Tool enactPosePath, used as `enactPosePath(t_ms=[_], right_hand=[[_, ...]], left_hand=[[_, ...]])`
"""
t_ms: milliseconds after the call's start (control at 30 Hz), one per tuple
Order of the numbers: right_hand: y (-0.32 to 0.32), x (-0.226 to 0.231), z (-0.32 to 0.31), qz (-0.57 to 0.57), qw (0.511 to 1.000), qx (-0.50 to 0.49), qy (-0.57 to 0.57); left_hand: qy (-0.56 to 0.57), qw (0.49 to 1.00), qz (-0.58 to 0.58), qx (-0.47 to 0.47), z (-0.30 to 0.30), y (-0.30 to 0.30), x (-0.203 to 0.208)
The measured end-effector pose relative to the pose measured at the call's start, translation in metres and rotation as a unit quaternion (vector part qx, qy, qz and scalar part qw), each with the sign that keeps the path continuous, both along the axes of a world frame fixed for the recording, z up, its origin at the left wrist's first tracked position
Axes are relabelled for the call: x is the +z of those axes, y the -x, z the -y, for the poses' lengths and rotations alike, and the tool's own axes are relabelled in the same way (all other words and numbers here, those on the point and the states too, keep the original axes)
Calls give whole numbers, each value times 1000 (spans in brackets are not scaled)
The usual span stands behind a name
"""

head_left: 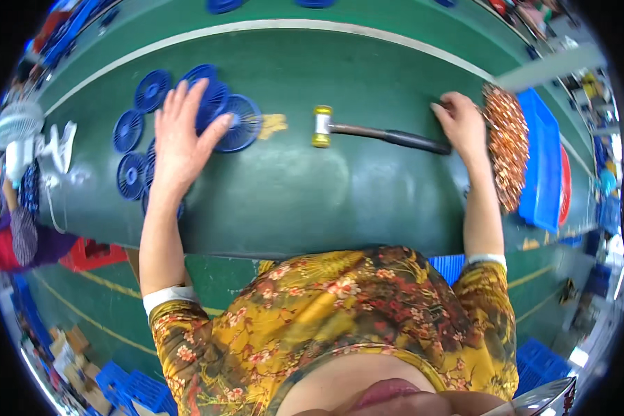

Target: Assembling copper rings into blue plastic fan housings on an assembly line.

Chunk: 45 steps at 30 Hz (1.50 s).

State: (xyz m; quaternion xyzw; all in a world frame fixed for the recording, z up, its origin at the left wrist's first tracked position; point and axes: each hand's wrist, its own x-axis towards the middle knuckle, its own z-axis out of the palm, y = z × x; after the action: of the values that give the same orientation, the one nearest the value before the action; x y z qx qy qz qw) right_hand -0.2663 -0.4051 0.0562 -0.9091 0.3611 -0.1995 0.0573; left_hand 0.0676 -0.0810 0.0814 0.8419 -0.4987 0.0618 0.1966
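Observation:
My left hand point(182, 132) is open, with fingers stretched out over a group of round blue plastic grilles point(241, 123). These have spoke-like ribs around a small hub, and the hand partly covers some of them. Whether the palm presses on one cannot be made out. My right hand point(464, 128) hovers beside a heap of small copper-coloured metal pieces point(507, 145). Its fingers are bent and the thumb stands apart, with nothing visible between them. A mallet point(381, 133) with yellow faces and a black grip lies between my hands, its handle end close to the right one.
A blue plastic bin point(539, 159) stands right of the copper heap, with a red container point(566, 184) behind it. Yellowish scraps point(273, 125) lie beside the grilles. At far left are a white fan point(19, 125) and another person point(24, 232). The green table point(312, 208) has a pale rail along its back.

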Motion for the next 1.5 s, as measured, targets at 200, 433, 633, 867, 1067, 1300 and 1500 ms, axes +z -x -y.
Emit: enactPosePath(t_ms=[200, 433, 633, 867, 1067, 1300, 1500], right_hand=[[3, 8, -13, -10, 999, -38, -19], [46, 17, -16, 64, 993, 47, -84], [58, 51, -75, 237, 965, 96, 55], [53, 59, -128, 315, 934, 150, 84], [31, 57, -164, 316, 915, 249, 6], [9, 43, -177, 304, 925, 224, 26], [9, 23, -180, 239, 961, 130, -35]], left_hand=[[-75, 982, -66, 158, 43, -17, -10], [-108, 972, -14, 207, 51, -22, -6], [31, 973, 73, 218, 22, -23, -11], [324, 913, -247, -14, 34, 116, 13], [300, 711, -632, -73, 48, 200, 2], [274, 703, -642, -132, 49, 228, 1], [256, 823, -482, -158, 51, 233, -20]])
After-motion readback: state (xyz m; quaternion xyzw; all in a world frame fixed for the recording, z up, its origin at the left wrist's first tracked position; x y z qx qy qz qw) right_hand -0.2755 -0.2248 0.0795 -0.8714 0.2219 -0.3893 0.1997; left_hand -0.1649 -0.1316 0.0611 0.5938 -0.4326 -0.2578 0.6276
